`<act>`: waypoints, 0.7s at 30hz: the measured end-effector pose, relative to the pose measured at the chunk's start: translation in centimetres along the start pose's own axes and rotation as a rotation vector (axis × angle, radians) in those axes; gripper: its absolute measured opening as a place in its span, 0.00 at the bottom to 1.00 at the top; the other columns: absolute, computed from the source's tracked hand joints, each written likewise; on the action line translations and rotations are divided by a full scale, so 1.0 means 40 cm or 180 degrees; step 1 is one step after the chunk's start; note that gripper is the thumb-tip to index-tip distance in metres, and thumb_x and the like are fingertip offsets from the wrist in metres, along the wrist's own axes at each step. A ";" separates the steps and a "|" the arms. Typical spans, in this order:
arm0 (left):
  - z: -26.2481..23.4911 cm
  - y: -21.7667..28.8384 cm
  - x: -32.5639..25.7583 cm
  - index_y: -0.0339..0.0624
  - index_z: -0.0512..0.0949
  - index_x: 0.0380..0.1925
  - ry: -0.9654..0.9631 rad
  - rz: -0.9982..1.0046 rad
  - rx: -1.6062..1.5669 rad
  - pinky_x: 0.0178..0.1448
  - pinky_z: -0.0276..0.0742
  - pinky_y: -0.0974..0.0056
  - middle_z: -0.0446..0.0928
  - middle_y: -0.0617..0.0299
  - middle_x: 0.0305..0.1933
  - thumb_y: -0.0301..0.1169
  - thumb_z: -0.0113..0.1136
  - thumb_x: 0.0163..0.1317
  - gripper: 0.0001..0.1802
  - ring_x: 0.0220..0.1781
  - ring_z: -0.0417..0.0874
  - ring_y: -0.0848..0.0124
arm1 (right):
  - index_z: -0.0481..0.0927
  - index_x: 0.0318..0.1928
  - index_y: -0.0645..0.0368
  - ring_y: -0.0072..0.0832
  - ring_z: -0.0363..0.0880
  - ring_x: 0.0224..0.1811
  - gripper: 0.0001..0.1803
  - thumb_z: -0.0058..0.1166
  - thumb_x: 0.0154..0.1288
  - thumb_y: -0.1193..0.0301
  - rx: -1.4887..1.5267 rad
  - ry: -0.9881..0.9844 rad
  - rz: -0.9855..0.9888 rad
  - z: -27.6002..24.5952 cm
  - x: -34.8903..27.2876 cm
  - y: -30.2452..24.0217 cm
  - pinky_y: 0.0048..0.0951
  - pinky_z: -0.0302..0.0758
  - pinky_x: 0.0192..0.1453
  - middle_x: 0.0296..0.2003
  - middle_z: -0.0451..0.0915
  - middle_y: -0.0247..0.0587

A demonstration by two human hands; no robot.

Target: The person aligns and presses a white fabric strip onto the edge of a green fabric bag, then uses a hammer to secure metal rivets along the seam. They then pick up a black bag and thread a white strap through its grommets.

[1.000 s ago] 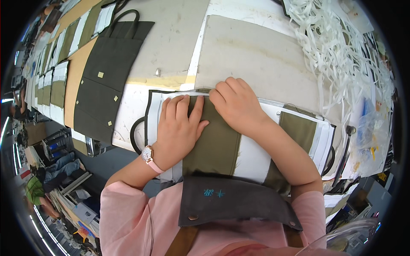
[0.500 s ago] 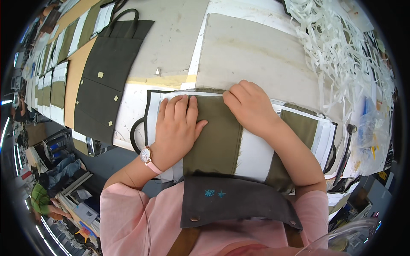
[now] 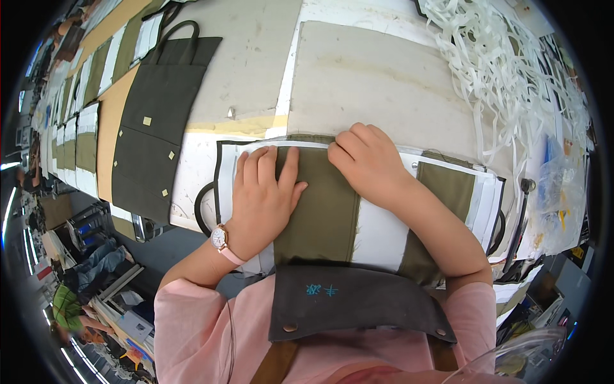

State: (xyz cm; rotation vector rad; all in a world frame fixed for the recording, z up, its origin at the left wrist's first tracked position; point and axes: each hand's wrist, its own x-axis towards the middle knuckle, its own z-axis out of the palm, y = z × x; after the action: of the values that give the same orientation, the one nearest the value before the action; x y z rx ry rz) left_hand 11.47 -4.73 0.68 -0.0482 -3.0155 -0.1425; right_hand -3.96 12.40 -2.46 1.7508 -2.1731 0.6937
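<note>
A bag panel [image 3: 316,211] of olive and white cloth with dark binding lies across the table in front of me, a dark handle loop at each end. A narrow white strip [image 3: 444,161] runs along its far edge. My left hand [image 3: 265,192] rests flat on the left part of the panel, fingers spread, their tips at the strip. At the middle of the far edge, my right hand [image 3: 371,163] is closed with curled fingers, pinching the panel's edge; the fingertips are partly hidden. A dark apron [image 3: 358,304] overlaps the panel's near edge.
A dark bag piece [image 3: 153,128] with a handle and small yellowish patches lies at the left. Tangled white strips [image 3: 492,77] are heaped at the far right, near a clear plastic bag [image 3: 553,192]. Grey board [image 3: 377,83] covers the far table. More panels [image 3: 86,137] line the left.
My right hand has shifted very slightly left along the far edge. The left hand stays on the panel, index finger a little farther from its neighbour. The whole view has shifted slightly.
</note>
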 end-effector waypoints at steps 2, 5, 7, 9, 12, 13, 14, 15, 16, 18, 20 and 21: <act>0.000 -0.002 -0.001 0.30 0.73 0.63 0.0027 -0.0027 -0.0086 0.67 0.71 0.46 0.72 0.44 0.57 0.36 0.72 0.56 0.36 0.61 0.72 0.46 | 0.76 0.30 0.55 0.32 0.72 0.36 0.08 0.61 0.47 0.76 0.0228 0.0094 0.0073 -0.004 -0.009 0.005 0.32 0.73 0.38 0.31 0.71 0.35; 0.001 -0.004 0.001 0.28 0.71 0.63 0.0056 -0.0015 -0.0144 0.67 0.72 0.47 0.72 0.44 0.57 0.35 0.73 0.55 0.38 0.61 0.72 0.46 | 0.76 0.31 0.56 0.36 0.72 0.35 0.09 0.61 0.49 0.80 0.0803 0.0130 0.0469 -0.009 -0.017 0.015 0.35 0.73 0.39 0.31 0.71 0.37; 0.001 -0.003 0.000 0.28 0.70 0.64 0.0045 -0.0060 -0.0158 0.66 0.72 0.48 0.72 0.45 0.57 0.35 0.74 0.55 0.39 0.61 0.72 0.47 | 0.75 0.33 0.57 0.38 0.71 0.35 0.10 0.61 0.50 0.81 0.0985 0.0209 0.0713 -0.011 -0.017 0.026 0.37 0.72 0.40 0.32 0.72 0.38; 0.000 -0.003 -0.001 0.29 0.70 0.64 -0.0019 -0.0091 -0.0116 0.66 0.72 0.49 0.72 0.45 0.58 0.35 0.74 0.54 0.39 0.61 0.72 0.47 | 0.75 0.35 0.57 0.39 0.71 0.35 0.11 0.61 0.51 0.81 0.1223 0.0238 0.0983 -0.017 -0.017 0.036 0.39 0.71 0.41 0.32 0.72 0.38; 0.000 -0.003 -0.001 0.29 0.71 0.65 -0.0031 -0.0104 -0.0109 0.66 0.72 0.49 0.71 0.46 0.58 0.35 0.74 0.54 0.39 0.61 0.72 0.47 | 0.75 0.36 0.57 0.39 0.71 0.36 0.11 0.61 0.53 0.80 0.1484 0.0189 0.1279 -0.032 -0.020 0.044 0.40 0.69 0.42 0.32 0.73 0.38; 0.001 -0.003 -0.002 0.30 0.71 0.65 -0.0015 -0.0118 -0.0135 0.66 0.72 0.49 0.71 0.46 0.58 0.35 0.74 0.55 0.39 0.61 0.72 0.47 | 0.75 0.37 0.57 0.39 0.71 0.36 0.12 0.61 0.52 0.79 0.1466 0.0177 0.1266 -0.036 -0.022 0.044 0.40 0.69 0.42 0.32 0.73 0.38; 0.001 -0.003 -0.002 0.30 0.71 0.65 -0.0021 -0.0106 -0.0116 0.66 0.72 0.49 0.71 0.46 0.58 0.36 0.73 0.55 0.39 0.61 0.72 0.48 | 0.74 0.37 0.57 0.39 0.71 0.37 0.12 0.62 0.52 0.79 0.1450 0.0170 0.1289 -0.038 -0.023 0.042 0.39 0.69 0.42 0.32 0.73 0.38; 0.002 -0.004 -0.002 0.30 0.71 0.65 -0.0031 -0.0101 -0.0102 0.66 0.72 0.49 0.71 0.46 0.58 0.36 0.73 0.56 0.39 0.61 0.72 0.47 | 0.75 0.36 0.57 0.39 0.71 0.37 0.12 0.62 0.52 0.79 0.1300 0.0100 0.1166 -0.039 -0.023 0.038 0.39 0.68 0.43 0.32 0.73 0.38; 0.003 -0.004 -0.002 0.30 0.71 0.65 -0.0031 -0.0105 -0.0112 0.66 0.72 0.49 0.71 0.46 0.58 0.36 0.73 0.56 0.38 0.61 0.72 0.47 | 0.75 0.36 0.57 0.39 0.71 0.38 0.12 0.63 0.52 0.78 0.1147 0.0034 0.1081 -0.039 -0.023 0.032 0.39 0.68 0.43 0.32 0.73 0.38; 0.004 -0.003 -0.001 0.31 0.71 0.65 -0.0019 -0.0090 -0.0106 0.66 0.72 0.48 0.71 0.45 0.58 0.36 0.72 0.56 0.38 0.61 0.72 0.47 | 0.75 0.35 0.57 0.38 0.71 0.38 0.11 0.64 0.52 0.77 0.0824 0.0005 0.0937 -0.031 -0.020 0.021 0.38 0.68 0.44 0.32 0.72 0.38; 0.006 -0.002 -0.001 0.31 0.72 0.65 0.0031 -0.0070 -0.0081 0.66 0.72 0.48 0.71 0.45 0.58 0.36 0.72 0.56 0.37 0.61 0.72 0.46 | 0.75 0.33 0.57 0.36 0.71 0.38 0.11 0.64 0.50 0.76 0.0483 0.0048 0.0809 -0.020 -0.014 0.012 0.36 0.68 0.45 0.32 0.72 0.37; 0.006 -0.001 -0.001 0.31 0.72 0.65 0.0030 -0.0050 -0.0051 0.66 0.72 0.48 0.71 0.45 0.58 0.36 0.72 0.56 0.37 0.61 0.72 0.46 | 0.76 0.35 0.57 0.36 0.71 0.38 0.12 0.64 0.49 0.76 0.0337 0.0027 0.0612 -0.014 -0.011 0.008 0.36 0.68 0.45 0.32 0.72 0.37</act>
State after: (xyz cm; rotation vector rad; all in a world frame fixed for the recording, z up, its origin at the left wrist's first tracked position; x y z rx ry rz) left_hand 11.49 -4.75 0.44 -0.0252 -3.0059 -0.1681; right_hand -4.23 13.12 -2.26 1.5971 -2.3602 0.8748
